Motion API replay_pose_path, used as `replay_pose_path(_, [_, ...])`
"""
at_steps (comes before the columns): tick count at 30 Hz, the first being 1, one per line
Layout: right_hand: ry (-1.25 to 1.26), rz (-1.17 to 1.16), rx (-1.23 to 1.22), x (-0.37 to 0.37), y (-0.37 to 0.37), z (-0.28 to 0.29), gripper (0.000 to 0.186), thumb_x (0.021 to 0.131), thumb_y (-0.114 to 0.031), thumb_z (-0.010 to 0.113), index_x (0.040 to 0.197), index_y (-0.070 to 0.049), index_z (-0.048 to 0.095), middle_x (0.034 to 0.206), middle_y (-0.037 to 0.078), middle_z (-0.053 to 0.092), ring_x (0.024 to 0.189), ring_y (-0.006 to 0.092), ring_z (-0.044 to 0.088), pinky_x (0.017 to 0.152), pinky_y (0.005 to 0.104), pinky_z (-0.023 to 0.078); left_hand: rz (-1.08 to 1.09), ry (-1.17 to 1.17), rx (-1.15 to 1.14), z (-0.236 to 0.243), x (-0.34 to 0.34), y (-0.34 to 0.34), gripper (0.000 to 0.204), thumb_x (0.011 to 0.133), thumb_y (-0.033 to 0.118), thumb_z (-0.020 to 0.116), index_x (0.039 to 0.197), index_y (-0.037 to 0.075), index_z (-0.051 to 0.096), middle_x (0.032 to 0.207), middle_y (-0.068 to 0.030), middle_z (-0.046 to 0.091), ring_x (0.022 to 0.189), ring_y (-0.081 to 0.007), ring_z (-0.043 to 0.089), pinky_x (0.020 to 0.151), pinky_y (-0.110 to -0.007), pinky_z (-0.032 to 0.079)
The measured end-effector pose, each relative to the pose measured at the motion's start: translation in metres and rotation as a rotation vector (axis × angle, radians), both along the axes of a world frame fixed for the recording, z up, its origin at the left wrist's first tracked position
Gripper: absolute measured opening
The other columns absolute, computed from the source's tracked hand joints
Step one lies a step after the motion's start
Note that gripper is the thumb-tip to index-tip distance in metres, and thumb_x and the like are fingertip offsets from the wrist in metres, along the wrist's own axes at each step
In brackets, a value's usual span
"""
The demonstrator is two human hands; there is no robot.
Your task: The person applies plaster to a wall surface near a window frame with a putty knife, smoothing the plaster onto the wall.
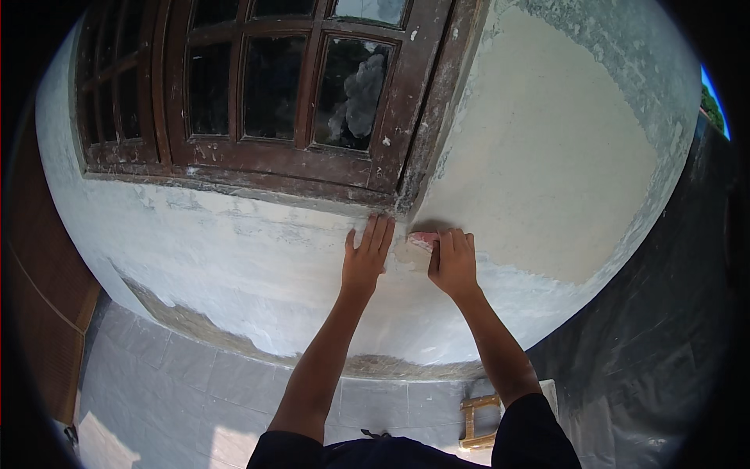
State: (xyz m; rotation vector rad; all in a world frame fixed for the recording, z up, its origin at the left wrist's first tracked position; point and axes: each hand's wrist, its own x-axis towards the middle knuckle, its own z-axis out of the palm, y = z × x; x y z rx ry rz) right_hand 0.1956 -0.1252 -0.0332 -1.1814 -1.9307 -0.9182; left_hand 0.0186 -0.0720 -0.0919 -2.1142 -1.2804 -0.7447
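My left hand [366, 255] lies flat against the white plastered wall [258, 258], fingers together and pointing up, just below the corner of a dark wooden window frame [312, 168]. My right hand [453, 262] is a little to its right, pressing a small pinkish pad [423, 238] against the wall under its fingertips. The pad's left end sticks out from under the fingers. A smoother cream patch of wall [547, 156] spreads up and to the right of the pad.
The window has several dark glass panes. Grey floor tiles [187, 383] run along the wall's base, where the plaster is rough and brownish. A small wooden stool or frame [478, 422] stands on the floor near my right arm. A dark surface [672, 328] fills the right.
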Motion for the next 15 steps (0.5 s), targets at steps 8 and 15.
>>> replay_pose_path(8, [0.071,0.014,-0.003,0.010,-0.007,-0.002,0.032,0.075,0.005,0.057,0.106,0.001,0.051,0.085,0.014,0.055,0.081,0.0303,0.053,0.070,0.0423,0.036,0.004,0.009,0.008,-0.001,0.001,-0.001,0.117,0.056,0.051,0.081,0.150,0.014,0.022,0.153,-0.0033,0.026,0.142,-0.0184,0.023,0.106,-0.046,0.028])
replay_pose_path(15, [0.417,-0.032,0.124,0.030,-0.010,0.009,0.031,0.077,0.007,0.054,0.107,0.001,0.049,0.091,0.016,0.057,0.084,0.0345,0.053,0.074,0.0446,0.039,-0.013,0.007,-0.010,-0.002,-0.001,-0.001,0.117,0.056,0.051,0.081,0.149,0.013,0.022,0.153,-0.0034,0.025,0.142,-0.0182,0.022,0.106,-0.047,0.028])
